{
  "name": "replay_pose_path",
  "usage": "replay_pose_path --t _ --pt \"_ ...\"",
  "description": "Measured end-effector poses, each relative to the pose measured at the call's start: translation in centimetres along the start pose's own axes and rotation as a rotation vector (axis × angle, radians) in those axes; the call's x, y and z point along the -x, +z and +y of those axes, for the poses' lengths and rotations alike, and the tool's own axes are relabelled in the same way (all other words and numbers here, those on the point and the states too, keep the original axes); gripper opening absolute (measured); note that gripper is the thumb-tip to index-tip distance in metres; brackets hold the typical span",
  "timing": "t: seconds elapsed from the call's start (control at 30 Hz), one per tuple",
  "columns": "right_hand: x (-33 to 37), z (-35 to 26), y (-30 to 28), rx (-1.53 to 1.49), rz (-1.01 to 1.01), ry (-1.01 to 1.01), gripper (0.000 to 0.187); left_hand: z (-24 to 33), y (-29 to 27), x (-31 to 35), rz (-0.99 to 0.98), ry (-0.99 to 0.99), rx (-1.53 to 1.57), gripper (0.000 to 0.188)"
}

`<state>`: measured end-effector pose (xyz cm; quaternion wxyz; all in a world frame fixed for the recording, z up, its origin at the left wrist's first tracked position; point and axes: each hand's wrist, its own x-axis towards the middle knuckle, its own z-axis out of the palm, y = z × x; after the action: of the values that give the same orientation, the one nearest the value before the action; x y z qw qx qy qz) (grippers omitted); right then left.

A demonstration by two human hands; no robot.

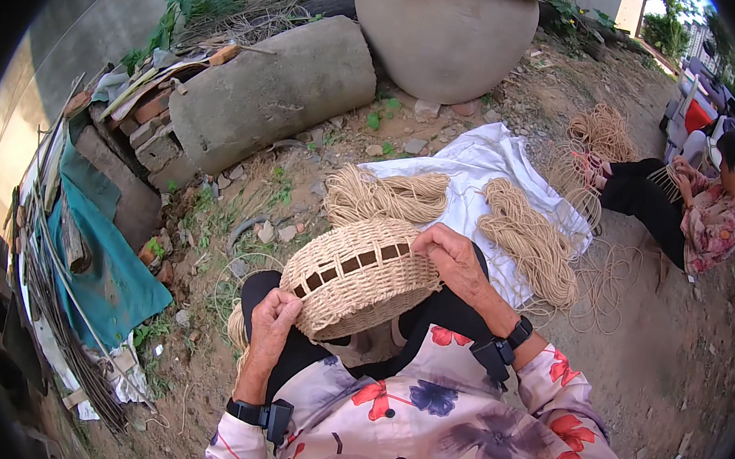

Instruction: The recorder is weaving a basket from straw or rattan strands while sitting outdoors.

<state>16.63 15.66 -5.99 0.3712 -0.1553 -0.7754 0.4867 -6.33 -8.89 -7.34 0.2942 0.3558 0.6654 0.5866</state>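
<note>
A round basket (362, 268) of pale twisted cord rests tilted on my lap. A band of open gaps, crossed by short upright strands, runs along its side. My left hand (272, 319) is closed at the basket's left end, thumb and fingers pinched against the weave. At the opposite end my right hand (459, 262) grips the woven edge, with its fingers bent over it. Any loose strand between the fingers is too small to make out. Just beyond the basket lie two bundles of cord, a left one (388, 195) and a right one (530, 244).
A white sheet (470, 155) lies under the bundles. Beside it, another person (706, 202) sits holding a spoked frame, near a further coil of cord (603, 132). A large clay pot (446, 35), a concrete pipe (275, 90) and a green cloth (108, 242) border the dirt ground.
</note>
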Motion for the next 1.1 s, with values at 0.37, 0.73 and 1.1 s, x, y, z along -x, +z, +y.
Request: replay_pose_path --t 0.37,0.73,1.1 --pt "-1.7 -4.0 3.8 0.364 -0.204 -0.354 0.016 -2.9 -0.7 0.7 0.056 -0.025 0.014 0.014" --pt "-1.8 -6.8 6.4 0.294 -0.055 -0.195 0.013 -2.4 -2.9 0.9 0.129 -0.024 -0.197 0.013" --pt "-0.3 -8.3 10.5 0.320 -0.124 -0.393 0.018 -2.2 -2.2 0.6 0.152 -0.169 -0.183 0.011"
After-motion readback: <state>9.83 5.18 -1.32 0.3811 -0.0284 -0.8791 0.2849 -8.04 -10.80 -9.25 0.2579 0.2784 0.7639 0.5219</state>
